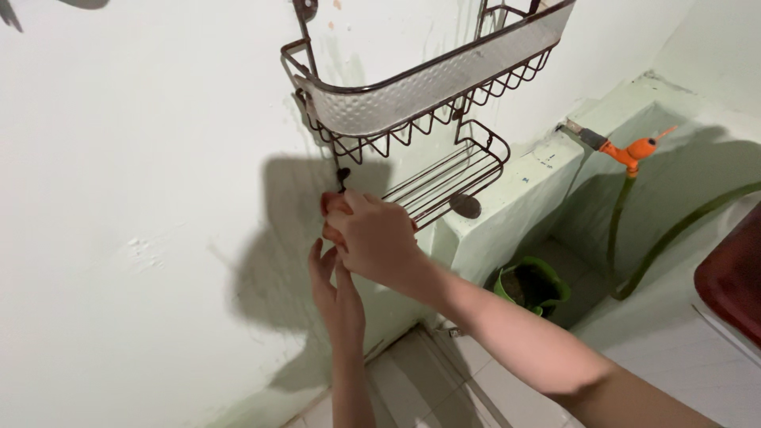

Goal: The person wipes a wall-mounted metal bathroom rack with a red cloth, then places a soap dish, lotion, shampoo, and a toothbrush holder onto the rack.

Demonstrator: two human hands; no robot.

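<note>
A dark metal wire rack (412, 95) with two shelves hangs on the pale wall, and a small hook (342, 176) dangles from its lower left corner. My right hand (376, 238) reaches in from the lower right. Its fingers are curled tight against the wall just under that hook, with nothing visible in them. My left hand (334, 289) comes up from below, flat against the wall with its fingers stretched out. Its fingertips touch the underside of my right hand. The lower shelf (448, 178) of the rack sits just right of my right hand.
A low pale-green basin wall (515, 190) stands to the right, with an orange tap (634, 150) and a green hose (682, 230) behind it. A green pot (535, 285) sits on the floor at its foot. A dark red object (733, 277) is at the right edge.
</note>
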